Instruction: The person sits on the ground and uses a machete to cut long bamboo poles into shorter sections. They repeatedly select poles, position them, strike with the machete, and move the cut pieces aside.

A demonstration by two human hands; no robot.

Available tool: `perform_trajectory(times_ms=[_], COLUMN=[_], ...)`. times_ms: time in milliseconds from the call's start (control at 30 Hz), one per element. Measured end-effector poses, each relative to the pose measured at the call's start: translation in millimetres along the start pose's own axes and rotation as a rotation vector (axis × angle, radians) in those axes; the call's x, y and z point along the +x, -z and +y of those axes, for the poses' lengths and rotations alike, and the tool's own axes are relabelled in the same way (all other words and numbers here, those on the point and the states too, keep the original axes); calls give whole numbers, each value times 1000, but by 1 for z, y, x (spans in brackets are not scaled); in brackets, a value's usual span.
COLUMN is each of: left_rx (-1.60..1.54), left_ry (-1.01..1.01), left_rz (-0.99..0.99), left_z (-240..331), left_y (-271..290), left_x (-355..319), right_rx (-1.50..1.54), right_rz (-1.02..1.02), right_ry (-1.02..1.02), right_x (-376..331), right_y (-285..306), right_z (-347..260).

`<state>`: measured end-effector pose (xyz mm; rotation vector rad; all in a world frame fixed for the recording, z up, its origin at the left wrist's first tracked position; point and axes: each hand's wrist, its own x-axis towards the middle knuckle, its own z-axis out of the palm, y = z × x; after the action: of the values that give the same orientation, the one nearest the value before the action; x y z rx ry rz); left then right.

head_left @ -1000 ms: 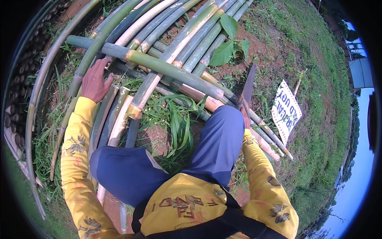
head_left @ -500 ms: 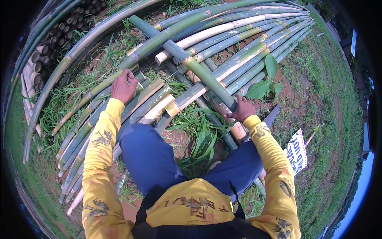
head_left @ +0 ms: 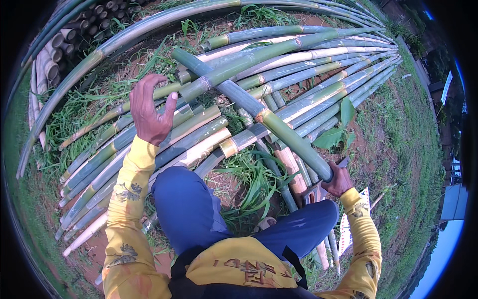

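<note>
Bamboo pole (head_left: 294, 142), short and green, lies slantwise over the long poles (head_left: 311, 107) in front of you, its near end just beyond your right knee (head_left: 318, 219). Your right hand (head_left: 338, 180) is closed on that near end; its underside is hidden, so you cannot tell how the fingers sit below. A saw (head_left: 312, 193) shows partly beneath that hand, with its blade tip poking out past the knuckles.

Your left hand (head_left: 153, 110) is raised, thumb and fingers spread in a loose curve, near the cut end of a thick green stem (head_left: 239, 70) that crosses over the short pole. Whether your fingertips touch anything behind them, you cannot tell.

Under your left forearm, a row of cut lengths (head_left: 117, 144) fans down past your left knee (head_left: 184, 202). Grass (head_left: 254, 189) lies between your legs, and a green leaf (head_left: 347, 110) rests at the side of the long poles. Beside your right sleeve (head_left: 361, 219) you see part of a white sign (head_left: 344, 239). More bamboo is stacked at upper left.
</note>
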<state>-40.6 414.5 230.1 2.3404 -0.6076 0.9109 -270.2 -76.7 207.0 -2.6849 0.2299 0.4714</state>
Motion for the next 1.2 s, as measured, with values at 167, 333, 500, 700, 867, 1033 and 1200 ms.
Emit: perform_trajectory(times_ms=[167, 333, 500, 700, 867, 1033, 1200], left_rx=[4, -252, -312, -397, -430, -471, -349], left_ry=[-145, -35, -10, 199, 268, 398, 294], left_rz=[-86, 186, 47, -645, -653, -541, -579], left_z=[12, 33, 49, 79, 111, 104, 102], left_y=[30, 50, 54, 63, 62, 59, 52], left_x=[5, 19, 3, -51, -79, -85, -69], right_rx=[-56, -103, 70, 366, 895, 1180, 970], right_rz=[-64, -62, 144, 405, 642, 881, 832], right_ry=[160, 372, 295, -152, -439, -690, -979], right_x=[-20, 22, 43, 52, 71, 90, 75], right_y=[-7, -15, -38, -40, -131, -183, -196], right_z=[3, -45, -33, -10, -3, 4, 29])
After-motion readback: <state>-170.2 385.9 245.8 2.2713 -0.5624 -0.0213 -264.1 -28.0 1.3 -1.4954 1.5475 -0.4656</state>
